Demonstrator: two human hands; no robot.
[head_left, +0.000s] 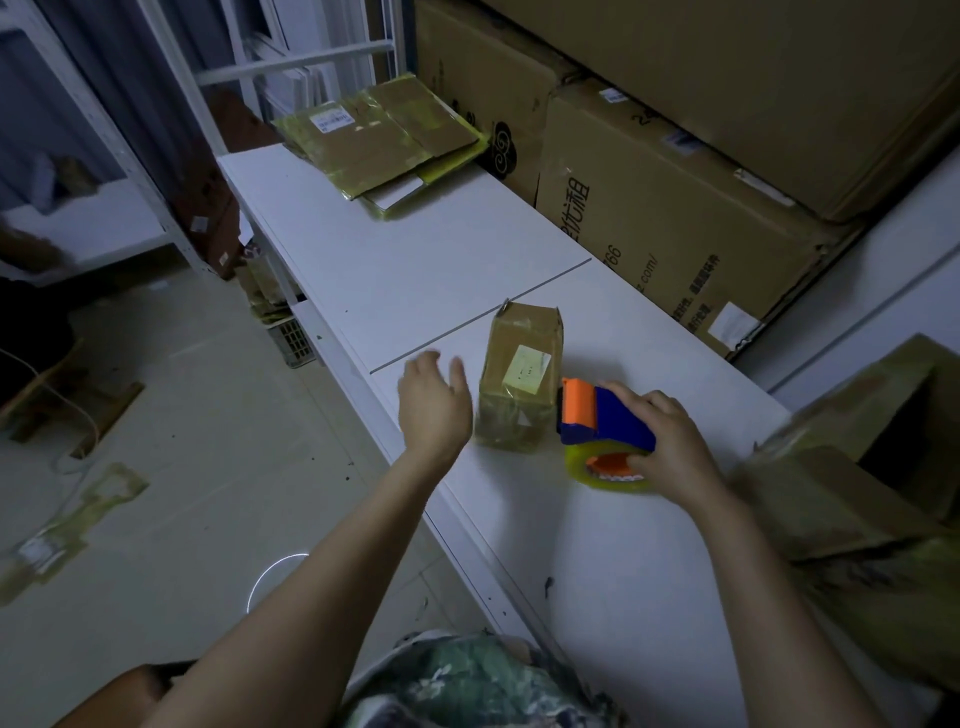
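Head view shows a small taped box (522, 382) standing near the front edge of the white surface (415, 260), with the tape dispenser (602, 415) touching or just beside its right side. The right hand (667, 447) is wrapped over the dispenser's blue body and its roll. The left hand (434, 408) is spread with its fingers apart just left of the box; it is motion-blurred, so it may or may not be touching it.

The box looks light and stiff, and its glossy tape skin is probably slippery. It is best held by pressing on opposite side walls or flat on top, not by the loose flap at its far corner.

An open carton (883, 441) crowds the right hand's elbow room. Flattened cartons (384, 137) lie well apart at the far end, and large stacked cartons (675, 218) wall in the back.
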